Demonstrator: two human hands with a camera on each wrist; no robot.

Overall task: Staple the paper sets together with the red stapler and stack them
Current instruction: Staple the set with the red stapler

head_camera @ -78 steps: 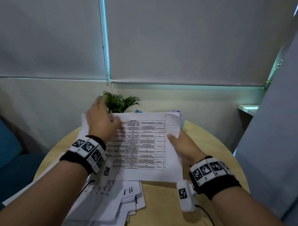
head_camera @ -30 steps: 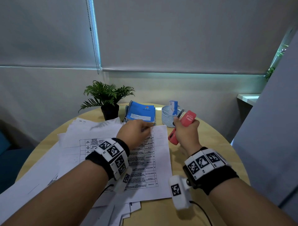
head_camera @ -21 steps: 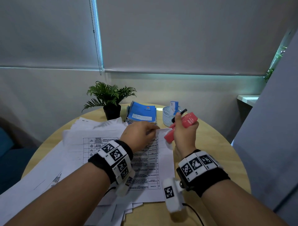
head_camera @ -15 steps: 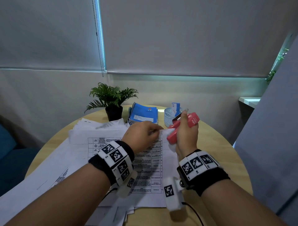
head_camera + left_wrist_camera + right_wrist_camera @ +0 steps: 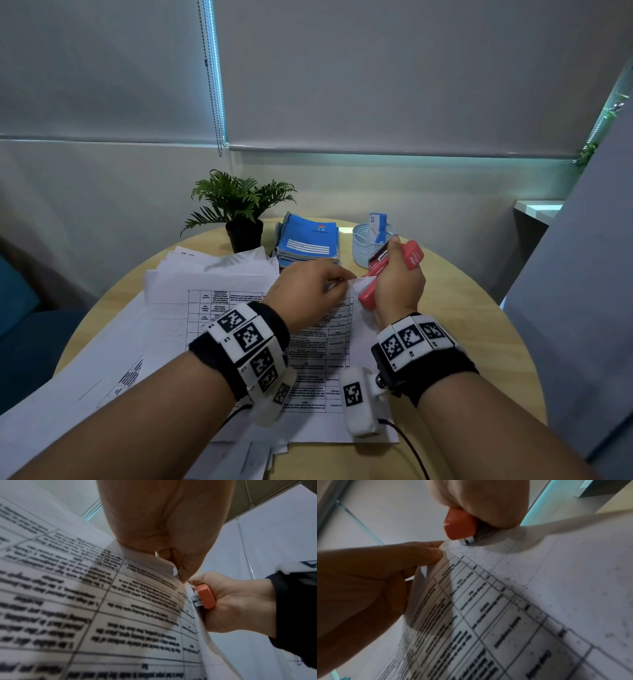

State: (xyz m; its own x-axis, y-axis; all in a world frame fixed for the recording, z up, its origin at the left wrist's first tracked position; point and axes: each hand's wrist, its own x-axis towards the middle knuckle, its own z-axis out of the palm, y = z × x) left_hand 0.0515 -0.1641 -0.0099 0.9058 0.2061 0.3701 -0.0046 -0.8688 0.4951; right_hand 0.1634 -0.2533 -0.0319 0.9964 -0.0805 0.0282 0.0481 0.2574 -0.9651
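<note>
Round wooden table (image 5: 462,342) by blinds; left grip (image 5: 308,294) pinching paper (image 5: 318,346), right grip (image 5: 397,284) around stapler (image 5: 412,255).

Bare table (image 5: 455,329) right of hands; notebooks (image 5: 308,240), mesh cup (image 5: 364,246), plant (image 5: 244,212) block far edge.

at the centre of the frame, a left hand (image 5: 310,296) pinches the far right corner of a paper set (image 5: 322,346) lying on a round table (image 5: 479,329), with a right hand (image 5: 397,284) gripping a stapler (image 5: 375,274) just to its right. loose sheets (image 5: 102,342) spread to the left. behind them, a potted plant (image 5: 239,209), notebooks (image 5: 308,240) and a mesh cup (image 5: 364,245) line the table's far edge, left to right.
</note>
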